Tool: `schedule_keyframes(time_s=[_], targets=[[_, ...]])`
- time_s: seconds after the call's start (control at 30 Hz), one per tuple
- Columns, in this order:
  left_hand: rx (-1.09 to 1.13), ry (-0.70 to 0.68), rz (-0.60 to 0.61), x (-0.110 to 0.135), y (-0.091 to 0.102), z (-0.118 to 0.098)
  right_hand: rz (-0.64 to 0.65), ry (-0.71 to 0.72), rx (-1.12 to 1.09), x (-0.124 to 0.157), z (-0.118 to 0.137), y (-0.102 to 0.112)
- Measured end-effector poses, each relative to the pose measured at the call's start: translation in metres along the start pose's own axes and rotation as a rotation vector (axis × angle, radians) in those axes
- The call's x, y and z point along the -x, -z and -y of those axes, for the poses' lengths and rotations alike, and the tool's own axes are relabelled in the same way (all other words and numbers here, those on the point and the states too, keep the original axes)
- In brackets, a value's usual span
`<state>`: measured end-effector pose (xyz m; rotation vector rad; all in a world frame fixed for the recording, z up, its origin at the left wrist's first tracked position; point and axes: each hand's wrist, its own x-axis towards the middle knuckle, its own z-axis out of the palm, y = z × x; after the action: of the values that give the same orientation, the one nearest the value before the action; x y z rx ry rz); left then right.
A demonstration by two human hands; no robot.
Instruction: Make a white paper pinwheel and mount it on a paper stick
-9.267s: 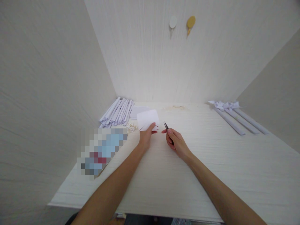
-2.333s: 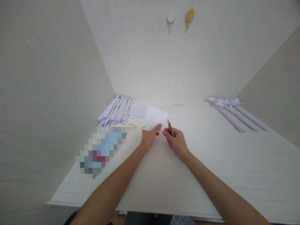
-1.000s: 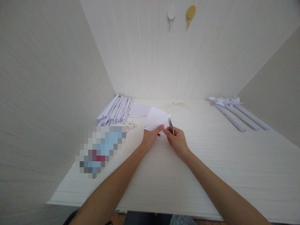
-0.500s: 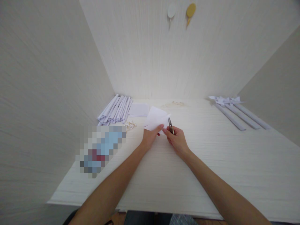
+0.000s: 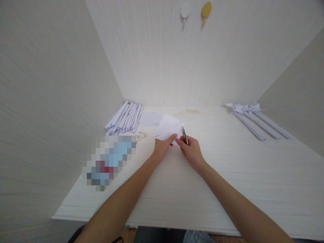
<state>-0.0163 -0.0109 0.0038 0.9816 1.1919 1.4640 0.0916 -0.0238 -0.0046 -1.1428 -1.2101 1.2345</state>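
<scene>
My left hand (image 5: 162, 148) pinches a small white paper square (image 5: 168, 127) by its near edge, just above the white desk (image 5: 227, 168). My right hand (image 5: 191, 152) is closed around small metal scissors (image 5: 184, 134), whose blades point away from me at the paper's right edge. The two hands almost touch at the middle of the desk.
A bundle of rolled white paper sticks (image 5: 125, 118) and a flat paper sheet (image 5: 150, 118) lie at the back left, with small scraps (image 5: 140, 134) beside them. Paper pinwheels on sticks (image 5: 255, 120) lie at the back right. A blurred patch (image 5: 109, 161) lies left. Walls enclose three sides.
Since 9.3 s ago the right hand brought the scissors up to the paper's right edge. Over the last second the hands and the paper have barely shifted.
</scene>
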Motion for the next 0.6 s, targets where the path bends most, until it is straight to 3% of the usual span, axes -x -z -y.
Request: schedule_keyframes(time_s=[0.33,0.6], targets=[[-0.052,-0.03,0.059,-0.0005,0.0003,-0.0013,-0.041,0.01,0.003,0.0007,-0.0013,0.0016],[-0.098,-0.055,0.004,-0.0029,0.0021,-0.0016,0.002,-0.029,-0.067,0.0005,0.0029,-0.0004]])
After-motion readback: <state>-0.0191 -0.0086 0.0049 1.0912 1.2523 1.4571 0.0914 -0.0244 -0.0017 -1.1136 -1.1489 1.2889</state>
